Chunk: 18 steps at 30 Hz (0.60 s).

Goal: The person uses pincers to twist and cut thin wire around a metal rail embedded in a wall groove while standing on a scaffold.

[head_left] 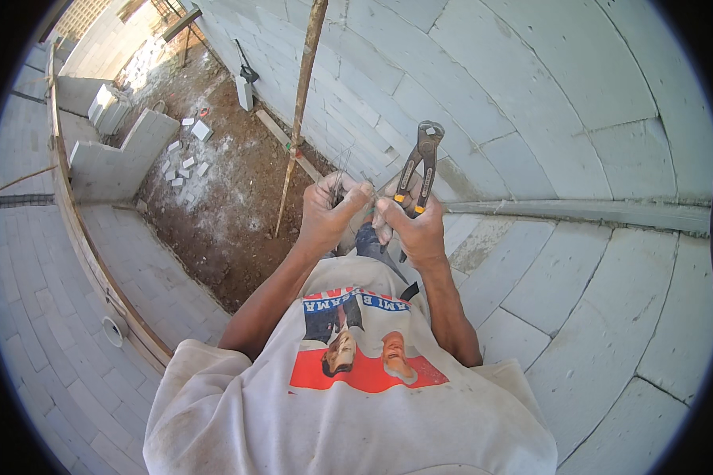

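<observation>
In front of my chest both hands are raised close together. My left hand (331, 210) is closed, thumb against fingers, on a small bunch of thin wires (342, 165) that stick up past the knuckles. My right hand (412, 226) is wrapped round the handles of black pliers (425, 158) with orange marks; their rounded head points up and away from me. The thumbs face each other with a small gap between them. What lies between the right fingertips is too small to make out.
A pale block wall (499, 87) rises close ahead and to the right. A wooden pole (299, 111) leans ahead of my left hand. Below left, broken blocks (184, 165) lie on the dirt floor (238, 202). A long wooden board (79, 214) runs along the left.
</observation>
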Motion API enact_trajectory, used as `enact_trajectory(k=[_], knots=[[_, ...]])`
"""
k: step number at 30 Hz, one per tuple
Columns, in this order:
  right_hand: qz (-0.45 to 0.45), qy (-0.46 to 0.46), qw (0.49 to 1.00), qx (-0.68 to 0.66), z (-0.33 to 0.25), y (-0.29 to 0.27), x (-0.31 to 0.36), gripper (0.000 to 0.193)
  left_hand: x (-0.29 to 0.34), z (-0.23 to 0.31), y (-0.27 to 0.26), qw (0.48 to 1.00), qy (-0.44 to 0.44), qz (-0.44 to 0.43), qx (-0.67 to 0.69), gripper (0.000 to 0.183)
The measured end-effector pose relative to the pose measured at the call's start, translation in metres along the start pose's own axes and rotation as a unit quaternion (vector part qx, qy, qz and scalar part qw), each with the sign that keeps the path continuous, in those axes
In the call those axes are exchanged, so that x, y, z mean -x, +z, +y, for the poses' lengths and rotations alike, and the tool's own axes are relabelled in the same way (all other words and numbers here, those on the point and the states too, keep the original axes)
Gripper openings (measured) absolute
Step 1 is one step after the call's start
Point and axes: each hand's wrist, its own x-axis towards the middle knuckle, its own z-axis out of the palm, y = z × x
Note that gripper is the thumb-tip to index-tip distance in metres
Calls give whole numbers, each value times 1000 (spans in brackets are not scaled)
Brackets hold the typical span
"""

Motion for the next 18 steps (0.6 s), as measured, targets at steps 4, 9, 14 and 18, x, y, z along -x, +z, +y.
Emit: enact_trajectory(k=[4,9,14,18], knots=[[18,-27,998,58,15,5,1,25,-6,4,10,999,20,9,-29,17],[85,-71,989,102,14,3,1,32,-3,8,19,989,-86,6,118,22],[101,-128,955,248,-6,1,6,39,-5,14,12,998,-54,-5,39,21],[130,-246,908,313,-15,-1,2,41,-8,25,11,967,73,-4,-244,18]])
